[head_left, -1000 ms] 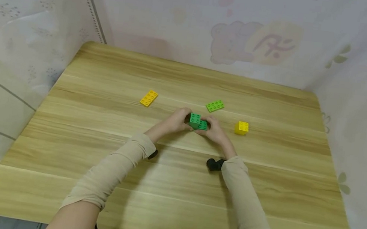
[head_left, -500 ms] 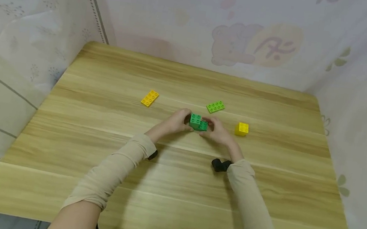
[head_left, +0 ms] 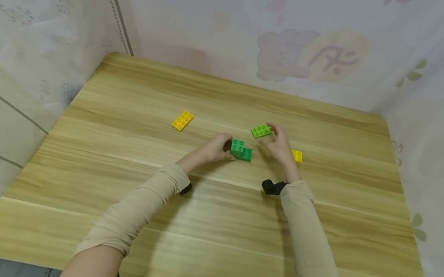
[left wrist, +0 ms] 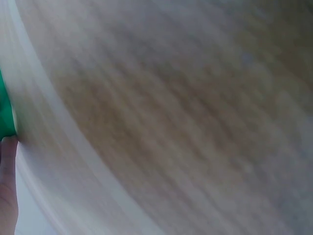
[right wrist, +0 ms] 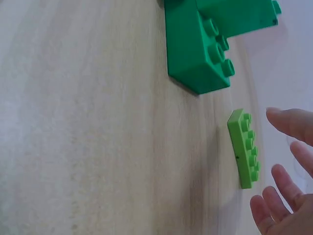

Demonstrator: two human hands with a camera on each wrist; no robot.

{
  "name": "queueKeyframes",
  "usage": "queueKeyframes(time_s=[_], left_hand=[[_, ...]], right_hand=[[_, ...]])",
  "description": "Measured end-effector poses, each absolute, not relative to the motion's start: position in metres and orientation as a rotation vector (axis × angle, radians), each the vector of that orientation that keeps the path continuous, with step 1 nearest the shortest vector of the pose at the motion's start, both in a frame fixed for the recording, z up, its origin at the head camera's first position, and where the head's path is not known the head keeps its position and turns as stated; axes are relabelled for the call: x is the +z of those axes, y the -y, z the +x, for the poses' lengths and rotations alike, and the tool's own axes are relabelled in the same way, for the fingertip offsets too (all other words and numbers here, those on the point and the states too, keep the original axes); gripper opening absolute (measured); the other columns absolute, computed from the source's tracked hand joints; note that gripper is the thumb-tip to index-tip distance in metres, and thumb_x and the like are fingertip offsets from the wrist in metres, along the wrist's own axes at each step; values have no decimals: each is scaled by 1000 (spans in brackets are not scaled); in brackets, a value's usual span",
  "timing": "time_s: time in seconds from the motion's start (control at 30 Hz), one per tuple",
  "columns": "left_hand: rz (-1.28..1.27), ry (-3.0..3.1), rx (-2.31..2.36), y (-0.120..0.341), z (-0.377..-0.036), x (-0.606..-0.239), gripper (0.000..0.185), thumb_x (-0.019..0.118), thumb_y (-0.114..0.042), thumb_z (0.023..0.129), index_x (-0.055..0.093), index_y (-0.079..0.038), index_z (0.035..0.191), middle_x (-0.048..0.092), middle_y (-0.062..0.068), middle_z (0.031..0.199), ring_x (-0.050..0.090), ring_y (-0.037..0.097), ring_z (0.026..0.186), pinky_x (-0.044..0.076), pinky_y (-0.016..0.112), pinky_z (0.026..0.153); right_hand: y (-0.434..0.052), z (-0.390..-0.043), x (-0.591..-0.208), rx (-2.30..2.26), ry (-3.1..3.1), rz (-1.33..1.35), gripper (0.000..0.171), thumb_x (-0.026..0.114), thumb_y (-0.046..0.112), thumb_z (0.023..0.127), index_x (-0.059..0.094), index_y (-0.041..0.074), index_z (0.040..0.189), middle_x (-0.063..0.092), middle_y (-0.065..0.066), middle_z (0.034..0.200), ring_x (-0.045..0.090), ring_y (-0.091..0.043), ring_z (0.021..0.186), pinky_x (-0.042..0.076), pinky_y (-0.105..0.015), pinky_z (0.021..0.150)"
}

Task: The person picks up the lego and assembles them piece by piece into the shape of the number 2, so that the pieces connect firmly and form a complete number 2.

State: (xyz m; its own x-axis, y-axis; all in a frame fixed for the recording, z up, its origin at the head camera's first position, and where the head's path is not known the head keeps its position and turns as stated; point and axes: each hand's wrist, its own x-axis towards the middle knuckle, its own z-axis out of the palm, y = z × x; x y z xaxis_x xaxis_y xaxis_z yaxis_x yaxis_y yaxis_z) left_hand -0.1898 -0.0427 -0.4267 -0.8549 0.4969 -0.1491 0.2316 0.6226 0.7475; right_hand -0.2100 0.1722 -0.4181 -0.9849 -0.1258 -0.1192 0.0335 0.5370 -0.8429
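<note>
left fingers curled | right fingers spread apart | both forearms extended forward

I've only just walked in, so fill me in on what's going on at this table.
Someone's left hand holds a stepped stack of green toy bricks on a wooden table. The right hand is at the flat lime-green brick, fingers open and not gripping it. A flat yellow brick lies farther left, and a yellow block sits to the right, partly hidden by the right hand.

Free lane between yellow plate and lime plate; yellow block partly behind right hand, clearance uncertain.
</note>
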Motion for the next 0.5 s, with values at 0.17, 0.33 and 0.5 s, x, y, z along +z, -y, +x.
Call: queueKeyframes(time_s=[0.17, 0.33, 0.5], left_hand=[[559, -2487, 1092, 42, -190, -428, 39, 74, -8, 75, 54, 4, 106, 58, 13, 101, 53, 20, 89, 49, 29, 82], [551, -2494, 1081, 43, -187, -427, 39, 74, -8, 74, 54, 4, 106, 58, 13, 100, 52, 19, 88, 48, 29, 81], [584, -2518, 1066, 42, -187, -425, 39, 74, -9, 74, 54, 4, 105, 58, 13, 98, 51, 18, 86, 48, 28, 79]], right_hand=[[-175, -217, -423, -1385, -2648, -25, 64, 65, 4, 80, 36, 3, 137, 34, -23, 138, 30, -36, 129, 27, -49, 108], [-173, -223, -428, -1239, -2670, 33, 74, 57, -6, 75, 29, 10, 141, 21, -25, 143, 20, -38, 131, 27, -51, 106], [-173, -228, -429, -1133, -2695, 7, 76, 59, -3, 76, 26, 13, 143, 17, -25, 145, 18, -39, 132, 25, -52, 108]])
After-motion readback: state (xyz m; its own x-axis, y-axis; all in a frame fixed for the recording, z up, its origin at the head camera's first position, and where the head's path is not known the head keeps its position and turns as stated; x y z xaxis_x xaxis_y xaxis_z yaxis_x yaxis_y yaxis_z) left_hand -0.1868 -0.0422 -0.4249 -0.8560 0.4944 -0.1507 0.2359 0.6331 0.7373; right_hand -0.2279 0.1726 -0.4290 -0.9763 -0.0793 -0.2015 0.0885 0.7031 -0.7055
